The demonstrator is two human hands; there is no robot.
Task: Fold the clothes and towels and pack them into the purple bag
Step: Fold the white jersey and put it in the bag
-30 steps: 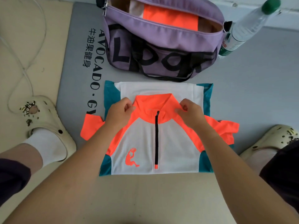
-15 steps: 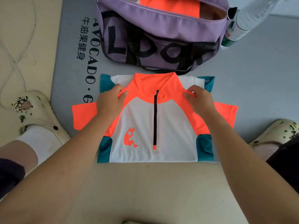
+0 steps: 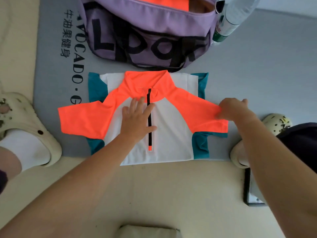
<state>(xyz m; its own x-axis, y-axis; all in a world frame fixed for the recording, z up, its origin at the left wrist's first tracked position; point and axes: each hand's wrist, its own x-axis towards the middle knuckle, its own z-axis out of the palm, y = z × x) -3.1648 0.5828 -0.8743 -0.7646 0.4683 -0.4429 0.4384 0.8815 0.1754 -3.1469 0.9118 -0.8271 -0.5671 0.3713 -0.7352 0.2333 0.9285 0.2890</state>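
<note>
One grey exercise mat [image 3: 257,69] with dark lettering lies on a pale floor [image 3: 171,194]. At its far edge stands one purple bag [image 3: 147,35], unzipped, with orange cloth showing inside. One clear plastic bottle [image 3: 229,21] leans just right of the bag. On the near part of the mat lies one shirt [image 3: 171,134], white with orange shoulders, teal sides and a black front zip, folded across so its collar points toward the bag and both sleeves spread out. Two cream clogs show, one at the left [image 3: 25,124] and one at the right [image 3: 267,134]. The left hand [image 3: 137,119] presses flat, fingers spread, on the chest beside the zip. The right hand [image 3: 235,109] pinches the edge of the right orange sleeve.
</note>
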